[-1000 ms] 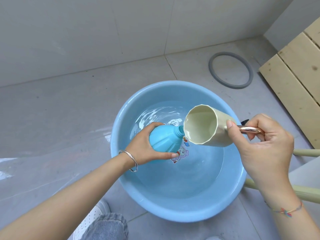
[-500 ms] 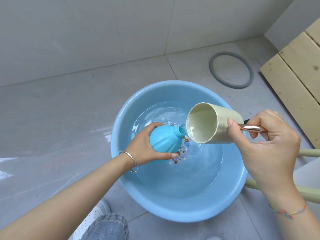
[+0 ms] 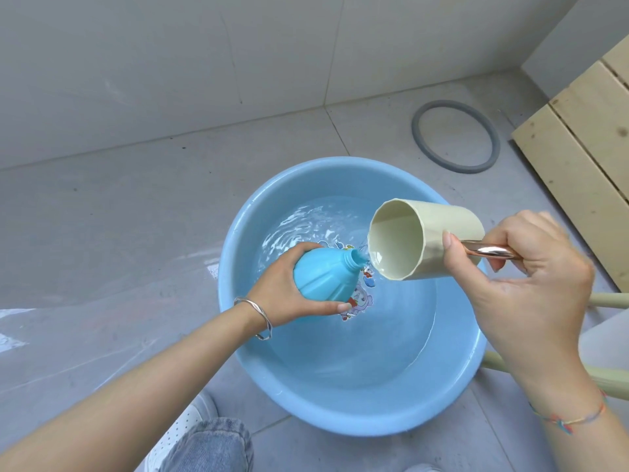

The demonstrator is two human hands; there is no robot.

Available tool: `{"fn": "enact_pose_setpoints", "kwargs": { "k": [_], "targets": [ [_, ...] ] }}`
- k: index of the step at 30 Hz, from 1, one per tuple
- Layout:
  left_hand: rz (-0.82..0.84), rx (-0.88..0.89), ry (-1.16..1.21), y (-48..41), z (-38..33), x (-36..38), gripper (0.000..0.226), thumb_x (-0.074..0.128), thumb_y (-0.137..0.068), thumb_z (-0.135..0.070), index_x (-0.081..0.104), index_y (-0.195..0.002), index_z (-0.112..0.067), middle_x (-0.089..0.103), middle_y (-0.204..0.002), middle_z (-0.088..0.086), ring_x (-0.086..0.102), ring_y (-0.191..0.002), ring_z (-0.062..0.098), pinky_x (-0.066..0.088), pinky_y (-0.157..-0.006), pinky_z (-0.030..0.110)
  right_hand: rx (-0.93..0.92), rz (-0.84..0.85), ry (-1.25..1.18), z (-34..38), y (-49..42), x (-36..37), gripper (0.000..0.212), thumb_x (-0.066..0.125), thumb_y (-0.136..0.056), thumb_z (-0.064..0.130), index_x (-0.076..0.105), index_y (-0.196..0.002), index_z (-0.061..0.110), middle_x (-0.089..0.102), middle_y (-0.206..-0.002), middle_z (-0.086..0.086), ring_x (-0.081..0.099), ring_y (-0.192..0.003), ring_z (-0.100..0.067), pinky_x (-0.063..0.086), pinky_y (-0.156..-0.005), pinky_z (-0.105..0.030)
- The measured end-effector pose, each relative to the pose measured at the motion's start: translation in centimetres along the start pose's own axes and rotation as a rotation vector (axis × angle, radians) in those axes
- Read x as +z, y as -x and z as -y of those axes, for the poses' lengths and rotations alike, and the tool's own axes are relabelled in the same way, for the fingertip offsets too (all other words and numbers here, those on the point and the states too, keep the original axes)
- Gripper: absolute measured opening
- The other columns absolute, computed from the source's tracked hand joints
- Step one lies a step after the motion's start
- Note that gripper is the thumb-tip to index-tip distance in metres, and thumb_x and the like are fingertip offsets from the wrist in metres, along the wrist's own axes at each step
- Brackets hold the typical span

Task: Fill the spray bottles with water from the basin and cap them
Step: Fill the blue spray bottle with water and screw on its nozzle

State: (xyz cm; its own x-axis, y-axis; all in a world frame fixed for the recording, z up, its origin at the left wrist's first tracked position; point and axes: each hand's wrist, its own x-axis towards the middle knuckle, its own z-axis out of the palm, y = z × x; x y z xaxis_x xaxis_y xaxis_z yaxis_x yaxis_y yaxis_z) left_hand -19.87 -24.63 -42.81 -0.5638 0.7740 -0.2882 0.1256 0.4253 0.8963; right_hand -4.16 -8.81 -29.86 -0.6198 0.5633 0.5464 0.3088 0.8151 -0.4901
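Spray bottle (image 3: 326, 275), blue and with no cap, sits tipped over the water in the big blue basin (image 3: 238, 267). We wrap our left hand (image 3: 284, 287) tight around its fat part. Its open neck points at the cream cup (image 3: 422, 238). Our right hand (image 3: 524, 267) squeezes the cup's shiny handle (image 3: 486, 250) and tips it, and water runs toward the neck.

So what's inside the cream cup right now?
A little water pools at the low lip of the cream cup, trickling toward the blue bottle neck. The right hand hides the cup's base from outside; how full the bottle is cannot be seen.
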Motion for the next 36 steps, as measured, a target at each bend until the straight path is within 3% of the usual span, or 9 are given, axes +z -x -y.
{"fn": "enact_pose_setpoints", "kwargs": {
  "k": [3, 10, 16, 23, 29, 36],
  "targets": [
    [0.003, 0.0, 0.011, 0.0, 0.1, 0.0, 0.078, 0.094, -0.049, -0.046, 0.052, -0.115, -0.039, 0.061, -0.106, -0.02, 0.059, -0.094, -0.006, 0.044, -0.08, 0.009, -0.022, 0.0, 0.014, 0.1, -0.1, 0.0, 0.037, 0.069, -0.081, 0.022, 0.043, -0.058, 0.011, 0.037, -0.059, 0.01, 0.03, -0.063, -0.022, 0.028, -0.065, -0.029],
    [-0.006, -0.01, 0.015, 0.1, 0.1, 0.1, 0.085, 0.083, -0.039, -0.063, 0.052, -0.115, -0.04, 0.06, -0.107, -0.023, 0.058, -0.097, -0.007, 0.044, -0.081, 0.008, -0.067, -0.007, 0.074, 0.3, -0.1, 0.1, 0.037, 0.071, -0.08, 0.017, 0.047, -0.056, 0.003, 0.036, -0.056, -0.002, 0.031, -0.062, -0.025, 0.027, -0.069, -0.031],
    [-0.002, -0.013, 0.004, 0.0, 0.4, 0.1, 0.085, 0.083, -0.04, -0.064, 0.051, -0.115, -0.04, 0.06, -0.109, -0.021, 0.059, -0.099, -0.003, 0.047, -0.087, 0.019, -0.123, -0.016, 0.099, 0.5, -0.2, 0.2, 0.038, 0.071, -0.081, 0.016, 0.047, -0.055, 0.003, 0.035, -0.057, 0.0, 0.027, -0.064, -0.017, 0.028, -0.072, -0.026],
    [0.003, -0.017, 0.031, 0.0, 0.2, 0.2, 0.086, 0.083, -0.038, -0.064, 0.052, -0.115, -0.039, 0.061, -0.106, -0.022, 0.059, -0.095, -0.006, 0.045, -0.082, 0.012, -0.191, -0.01, 0.146, 0.7, -0.2, 0.3, 0.039, 0.071, -0.081, 0.016, 0.045, -0.055, 0.004, 0.037, -0.056, -0.003, 0.028, -0.065, -0.018, 0.023, -0.07, -0.029],
    [0.002, -0.019, 0.022, 0.1, 0.1, 0.2, 0.084, 0.085, -0.039, -0.062, 0.051, -0.114, -0.043, 0.06, -0.107, -0.023, 0.058, -0.095, -0.009, 0.043, -0.08, 0.009, -0.285, -0.018, 0.165, 1.1, -0.3, 0.5, 0.037, 0.069, -0.084, 0.016, 0.045, -0.056, 0.008, 0.028, -0.063, 0.004, 0.021, -0.069, -0.012, 0.02, -0.073, -0.025],
    [0.0, -0.01, 0.022, 0.1, 0.2, 0.4, 0.085, 0.083, -0.04, -0.064, 0.051, -0.115, -0.041, 0.061, -0.111, -0.019, 0.059, -0.102, 0.0, 0.048, -0.089, 0.021, -0.419, -0.034, 0.209, 1.4, -0.2, 0.7, 0.037, 0.067, -0.086, 0.013, 0.049, -0.055, 0.006, 0.036, -0.056, -0.001, 0.027, -0.065, -0.02, 0.019, -0.077, -0.026]
  ]
}}
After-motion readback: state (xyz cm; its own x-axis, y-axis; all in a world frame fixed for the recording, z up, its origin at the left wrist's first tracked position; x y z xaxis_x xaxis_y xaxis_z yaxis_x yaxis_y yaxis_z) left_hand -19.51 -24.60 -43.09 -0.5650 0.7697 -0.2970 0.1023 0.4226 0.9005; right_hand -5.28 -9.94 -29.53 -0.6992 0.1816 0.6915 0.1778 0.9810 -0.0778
